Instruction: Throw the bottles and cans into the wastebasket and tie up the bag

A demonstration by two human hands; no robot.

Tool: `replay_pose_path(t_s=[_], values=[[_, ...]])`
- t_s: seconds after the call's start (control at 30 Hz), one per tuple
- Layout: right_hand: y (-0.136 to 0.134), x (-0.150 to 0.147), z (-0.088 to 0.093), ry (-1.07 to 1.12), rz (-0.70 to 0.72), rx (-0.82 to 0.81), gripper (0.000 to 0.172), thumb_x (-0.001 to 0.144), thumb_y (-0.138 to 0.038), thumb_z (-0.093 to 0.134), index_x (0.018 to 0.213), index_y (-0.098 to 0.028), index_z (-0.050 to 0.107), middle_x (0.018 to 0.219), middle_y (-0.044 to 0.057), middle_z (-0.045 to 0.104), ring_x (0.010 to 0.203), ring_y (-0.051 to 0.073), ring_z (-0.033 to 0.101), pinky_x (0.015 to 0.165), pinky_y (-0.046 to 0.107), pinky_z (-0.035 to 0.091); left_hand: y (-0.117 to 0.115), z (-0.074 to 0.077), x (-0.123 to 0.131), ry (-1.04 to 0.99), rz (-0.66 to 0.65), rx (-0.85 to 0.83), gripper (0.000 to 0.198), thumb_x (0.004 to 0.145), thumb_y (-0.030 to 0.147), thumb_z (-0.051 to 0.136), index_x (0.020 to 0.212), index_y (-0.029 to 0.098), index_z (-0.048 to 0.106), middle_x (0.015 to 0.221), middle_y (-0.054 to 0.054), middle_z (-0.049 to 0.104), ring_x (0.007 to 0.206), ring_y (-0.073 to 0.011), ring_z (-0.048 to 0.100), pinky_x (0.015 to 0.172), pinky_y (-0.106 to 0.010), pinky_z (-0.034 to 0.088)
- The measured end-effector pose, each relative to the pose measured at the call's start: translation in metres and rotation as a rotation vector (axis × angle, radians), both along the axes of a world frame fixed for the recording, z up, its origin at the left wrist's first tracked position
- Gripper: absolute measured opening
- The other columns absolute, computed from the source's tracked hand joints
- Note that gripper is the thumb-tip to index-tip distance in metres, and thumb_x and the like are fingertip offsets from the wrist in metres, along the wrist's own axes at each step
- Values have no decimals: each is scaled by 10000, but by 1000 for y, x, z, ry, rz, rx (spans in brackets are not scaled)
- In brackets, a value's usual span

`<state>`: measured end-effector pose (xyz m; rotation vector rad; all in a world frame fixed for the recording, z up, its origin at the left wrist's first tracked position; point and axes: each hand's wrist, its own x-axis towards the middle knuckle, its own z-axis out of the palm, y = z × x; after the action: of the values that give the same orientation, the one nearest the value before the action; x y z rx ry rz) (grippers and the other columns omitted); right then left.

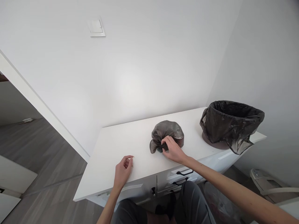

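Observation:
A dark, translucent garbage bag (167, 127), bunched and filled, rests on the white cabinet top (112, 140). My right hand (174, 151) is closed on the gathered, twisted neck of this bag, at its near side. A loose end of the bag sticks out to the left of my fingers. My left hand (123, 169) hovers over the front part of the cabinet top, apart from the bag. Its thumb and fingers are curled together in a pinch; whether something tiny is between the fingertips I cannot make out.
A brown trash bin (213, 142) lined with a black bag (229, 124) stands at the right end of the cabinet. Black drawer handles (184, 172) face my knees. A light switch (96, 28) is on the wall. A pale appliance (268, 183) stands low right.

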<state>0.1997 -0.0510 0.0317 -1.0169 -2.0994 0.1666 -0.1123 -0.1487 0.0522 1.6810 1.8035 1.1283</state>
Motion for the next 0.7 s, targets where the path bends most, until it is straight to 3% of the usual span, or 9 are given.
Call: replay_pose_path(t_s=[0.07,0.13,0.23,0.33,0.43,0.53,0.6,0.7], values=[[-11,-8,7,0,82,1,304,862,-112,570,1140,-234,556,1132,104,567,1088,284,581,890,407,540,-1,-1,2,49,0,24,412,959,562,517,1080,229,725,710,6,637,594,-164,568,599,-284,473],[-22,-14,13,37,76,15,349,874,-101,558,1196,-235,545,1207,130,535,1137,290,585,888,403,554,-2,2,7,147,2,122,364,987,512,500,1083,237,717,792,-23,669,641,-175,599,642,-303,508],[-40,-18,14,160,-57,35,410,891,-94,544,1277,-231,519,1312,164,468,1256,302,554,982,431,546,2,15,23,350,-39,406,292,1026,382,476,1141,243,706,1028,-102,688,932,-236,669,824,-367,556],[-53,-14,1,254,-137,6,402,901,-131,555,1289,-229,515,1322,165,480,1294,312,539,1063,486,506,15,40,48,542,-166,609,303,1031,268,466,1251,251,673,1234,-144,638,1219,-286,595,1000,-449,524],[-52,-11,-20,311,-152,-104,327,932,-231,560,1258,-241,538,1171,118,598,1099,280,632,962,459,542,39,64,76,707,-345,654,333,1012,211,476,1286,257,659,1425,-152,553,1387,-319,475,1093,-509,471],[-40,-17,-34,393,-159,-298,342,947,-355,577,1268,-243,542,931,33,663,801,221,661,771,367,553,67,76,100,878,-522,634,389,965,131,491,1290,252,667,1572,-135,443,1497,-341,349,1140,-554,423],[-32,-24,-33,434,-156,-404,306,942,-421,593,1189,-242,579,820,-1,668,707,206,650,704,334,528,85,79,112,1000,-604,604,400,919,65,512,1233,227,701,1579,-129,447,1518,-348,318,1154,-563,402],[-28,-33,-19,440,-149,-460,224,951,-478,573,911,-258,594,720,-9,659,669,203,631,677,315,488,110,80,119,1104,-659,560,319,879,7,541,1044,173,758,1467,-148,561,1489,-351,363,1155,-540,388]])
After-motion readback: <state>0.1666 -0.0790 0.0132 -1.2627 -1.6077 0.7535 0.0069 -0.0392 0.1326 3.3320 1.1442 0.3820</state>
